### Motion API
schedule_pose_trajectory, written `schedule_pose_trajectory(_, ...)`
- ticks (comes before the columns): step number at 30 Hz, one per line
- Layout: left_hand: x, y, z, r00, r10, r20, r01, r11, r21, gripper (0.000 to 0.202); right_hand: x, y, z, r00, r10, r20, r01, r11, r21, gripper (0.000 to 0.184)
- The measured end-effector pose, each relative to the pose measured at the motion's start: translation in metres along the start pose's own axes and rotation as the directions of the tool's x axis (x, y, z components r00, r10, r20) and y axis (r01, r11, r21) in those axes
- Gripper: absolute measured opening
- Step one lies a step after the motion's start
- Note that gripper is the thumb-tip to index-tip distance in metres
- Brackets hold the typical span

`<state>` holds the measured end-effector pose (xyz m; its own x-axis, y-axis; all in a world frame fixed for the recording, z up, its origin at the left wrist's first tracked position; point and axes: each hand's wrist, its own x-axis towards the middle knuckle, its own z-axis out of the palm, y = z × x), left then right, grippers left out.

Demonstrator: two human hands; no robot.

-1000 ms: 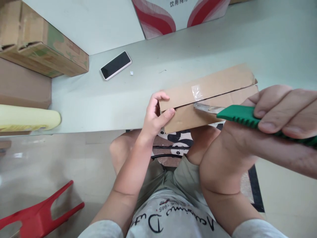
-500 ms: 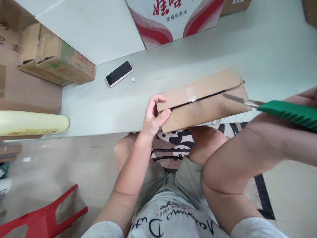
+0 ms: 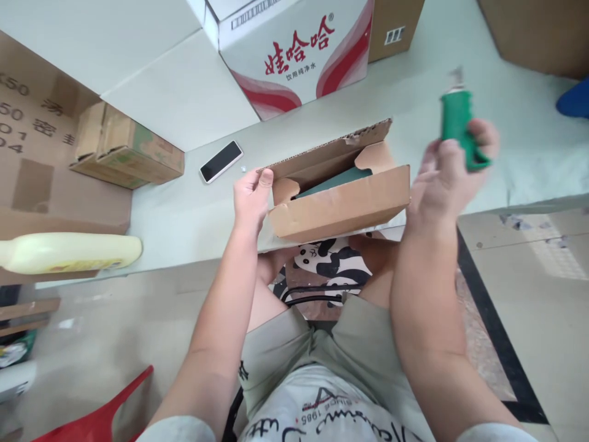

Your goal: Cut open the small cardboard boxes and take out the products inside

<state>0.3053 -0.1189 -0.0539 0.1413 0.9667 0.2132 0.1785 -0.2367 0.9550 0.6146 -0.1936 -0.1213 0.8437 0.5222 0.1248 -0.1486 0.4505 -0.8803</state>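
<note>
A narrow brown cardboard box [image 3: 340, 205] sits at the table's near edge with its lid flap raised. Inside it shows a dark green flat item [image 3: 334, 182], partly hidden by the walls and side tabs. My left hand [image 3: 251, 193] is closed on the box's left end, thumb on top of the flap corner. In my right hand [image 3: 444, 172], at the box's right end, is a green-handled utility knife [image 3: 456, 116] with its blurred metal tip pointing away from me. Whether that hand also touches the box I cannot tell.
A phone [image 3: 221, 162] lies on the table [image 3: 184, 209] behind the box. Beyond stands a white and red carton [image 3: 299, 58]. Taped cardboard boxes [image 3: 133, 150] and a pale yellow bottle [image 3: 73, 252] are at left. A red plastic stool [image 3: 101, 411] stands on the floor.
The box's top flaps have come apart, exposing the green item. My right hand has turned the knife from pointing at the box to pointing away. My left hand shifted left.
</note>
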Motion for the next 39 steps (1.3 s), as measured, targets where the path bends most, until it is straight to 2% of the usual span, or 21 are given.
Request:
schedule_pose_trajectory(2,0.001,-0.001,0.004,0.998,0.012,-0.059,-0.013,1.000,-0.019,0.069,-0.007,0.017,0.006,0.999,0.032,-0.021,-0.031,0.999,0.010,0.033)
schedule_pose_trajectory(5,0.000,-0.001,0.003,0.983,-0.031,-0.182,0.014,0.996,-0.092,0.069,-0.015,0.042,0.010,0.991,0.113,0.064,-0.110,0.993,-0.046,0.029)
schedule_pose_trajectory(8,0.001,-0.002,-0.012,0.965,-0.058,-0.257,0.033,0.995,-0.097,0.072,-0.015,0.068,0.009,0.980,0.166,0.113,-0.163,0.986,-0.036,0.024)
schedule_pose_trajectory(11,0.001,-0.003,-0.033,0.958,-0.052,-0.282,0.049,0.999,-0.016,0.073,-0.013,0.088,0.009,0.966,0.254,0.047,-0.251,0.966,-0.068,0.023)
schedule_pose_trajectory(14,-0.005,-0.002,-0.047,0.940,0.064,-0.334,-0.036,0.995,0.089,0.070,-0.016,0.089,0.012,0.963,0.268,-0.019,-0.268,0.954,-0.132,0.018)
schedule_pose_trajectory(16,-0.016,0.001,-0.051,0.938,0.097,-0.333,-0.063,0.992,0.113,0.066,-0.021,0.076,0.015,0.984,0.166,-0.069,-0.177,0.962,-0.207,0.018)
schedule_pose_trajectory(18,-0.030,0.005,-0.053,0.962,0.061,-0.265,-0.031,0.993,0.115,0.060,-0.030,0.055,0.021,0.995,-0.015,-0.103,-0.017,0.953,-0.303,0.020)
schedule_pose_trajectory(19,-0.037,0.008,-0.054,0.977,0.043,-0.210,-0.016,0.991,0.129,0.058,-0.036,0.042,0.024,0.993,-0.092,-0.080,0.062,0.944,-0.323,0.021)
schedule_pose_trajectory(21,-0.051,0.013,-0.057,0.994,0.045,-0.098,-0.026,0.981,0.192,0.058,-0.050,0.019,0.032,0.984,-0.158,0.082,0.174,0.950,-0.257,0.024)
schedule_pose_trajectory(22,-0.057,0.016,-0.058,0.997,0.062,-0.045,-0.050,0.972,0.231,0.057,-0.057,0.008,0.036,0.963,-0.172,0.208,0.211,0.959,-0.187,0.027)
schedule_pose_trajectory(24,-0.065,0.022,-0.061,0.993,0.098,0.061,-0.112,0.947,0.303,0.056,-0.070,-0.007,0.045,0.871,-0.223,0.437,0.270,0.962,-0.048,0.036)
schedule_pose_trajectory(26,-0.069,0.029,-0.064,0.974,0.145,0.175,-0.199,0.915,0.351,0.053,-0.079,-0.016,0.052,0.794,-0.280,0.539,0.306,0.951,0.044,0.040)
schedule_pose_trajectory(28,-0.069,0.040,-0.065,0.938,0.200,0.282,-0.298,0.881,0.367,0.044,-0.085,-0.019,0.057,0.782,-0.304,0.544,0.299,0.949,0.101,0.044)
schedule_pose_trajectory(31,-0.063,0.062,-0.059,0.870,0.249,0.425,-0.419,0.829,0.371,0.026,-0.088,-0.019,0.062,0.806,-0.322,0.497,0.286,0.946,0.150,0.052)
schedule_pose_trajectory(34,-0.048,0.081,-0.042,0.804,0.160,0.573,-0.466,0.767,0.440,0.025,-0.089,-0.017,0.065,0.834,-0.343,0.432,0.310,0.939,0.147,0.053)
schedule_pose_trajectory(36,-0.035,0.086,-0.027,0.778,0.015,0.628,-0.445,0.720,0.533,0.050,-0.090,-0.017,0.066,0.846,-0.339,0.411,0.322,0.940,0.113,0.053)
schedule_pose_trajectory(38,-0.021,0.084,-0.012,0.760,-0.128,0.638,-0.405,0.674,0.618,0.084,-0.091,-0.016,0.066,0.853,-0.327,0.406,0.323,0.943,0.080,0.053)
schedule_pose_trajectory(39,-0.016,0.080,-0.005,0.752,-0.172,0.636,-0.395,0.655,0.644,0.094,-0.091,-0.016,0.066,0.855,-0.324,0.405,0.324,0.944,0.070,0.053)
